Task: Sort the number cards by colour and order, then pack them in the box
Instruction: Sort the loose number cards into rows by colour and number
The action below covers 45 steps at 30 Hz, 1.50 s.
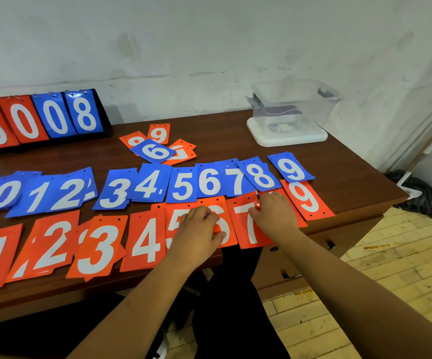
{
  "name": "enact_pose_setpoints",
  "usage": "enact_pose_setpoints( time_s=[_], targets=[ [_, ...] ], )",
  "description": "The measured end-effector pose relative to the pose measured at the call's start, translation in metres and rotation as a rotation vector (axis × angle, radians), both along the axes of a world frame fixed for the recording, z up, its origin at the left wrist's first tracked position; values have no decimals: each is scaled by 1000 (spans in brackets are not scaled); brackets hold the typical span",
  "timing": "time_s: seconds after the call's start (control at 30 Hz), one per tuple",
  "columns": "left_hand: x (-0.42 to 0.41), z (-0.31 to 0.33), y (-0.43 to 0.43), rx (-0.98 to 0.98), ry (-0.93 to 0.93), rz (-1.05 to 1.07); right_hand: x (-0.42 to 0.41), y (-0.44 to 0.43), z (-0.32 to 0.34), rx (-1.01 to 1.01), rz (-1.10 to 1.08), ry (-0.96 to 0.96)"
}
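Blue number cards [183,185] lie in a row from 0 to 9 across the brown table [352,177]. In front of them runs a row of orange cards [98,250] from 1 to 9. My left hand [199,229] lies flat over the orange 5 and 6 cards. My right hand [274,211] covers the orange 8 pile beside the orange 7 card [246,224] and pinches a card edge with thumb and finger. A loose heap of unsorted cards [158,149] sits behind the rows. The clear plastic box [295,107] stands on its white lid at the back right.
A flip scoreboard [41,120] showing 6 0 0 8 stands at the back left against the wall. The table's right edge drops to a tiled floor, where a dark mop head [417,195] lies. Drawers sit under the table's right side.
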<state>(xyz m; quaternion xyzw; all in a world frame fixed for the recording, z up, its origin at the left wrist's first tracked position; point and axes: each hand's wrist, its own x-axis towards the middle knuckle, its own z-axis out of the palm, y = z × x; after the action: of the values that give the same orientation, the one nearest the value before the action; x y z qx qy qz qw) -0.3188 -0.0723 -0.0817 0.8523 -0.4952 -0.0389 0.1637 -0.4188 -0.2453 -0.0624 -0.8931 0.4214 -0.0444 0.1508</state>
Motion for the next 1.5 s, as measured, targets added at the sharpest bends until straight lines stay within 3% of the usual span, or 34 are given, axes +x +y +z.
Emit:
enact_pose_setpoints(
  time_s=[0.1, 0.23, 0.43, 0.77, 1.03, 1.2, 1.3, 1.4, 1.5],
  targets=[
    [-1, 2, 0, -24, 28, -1, 0, 3, 3, 1, -16, -2],
    [7, 19, -1, -136, 101, 16, 5, 3, 13, -19, 24, -187],
    [84, 52, -7, -220, 57, 152, 58, -5, 37, -51, 151, -279],
    [235, 43, -14, -19, 54, 415, 195, -22, 36, 10, 276, -104],
    [317, 17, -41, -2, 65, 526, 288, -39, 14, 83, 231, 44],
    [344, 4, -51, 149, 23, 504, 311, -47, -3, 129, 144, 27],
    [347, 3, -52, -14, 123, 521, 317, -54, -8, 192, 114, -20],
    [346, 10, -46, -342, 193, 548, 317, -58, -10, 220, 66, -92],
    [347, 22, -40, -639, 329, 638, 311, -61, -8, 261, 3, -281]
  ],
)
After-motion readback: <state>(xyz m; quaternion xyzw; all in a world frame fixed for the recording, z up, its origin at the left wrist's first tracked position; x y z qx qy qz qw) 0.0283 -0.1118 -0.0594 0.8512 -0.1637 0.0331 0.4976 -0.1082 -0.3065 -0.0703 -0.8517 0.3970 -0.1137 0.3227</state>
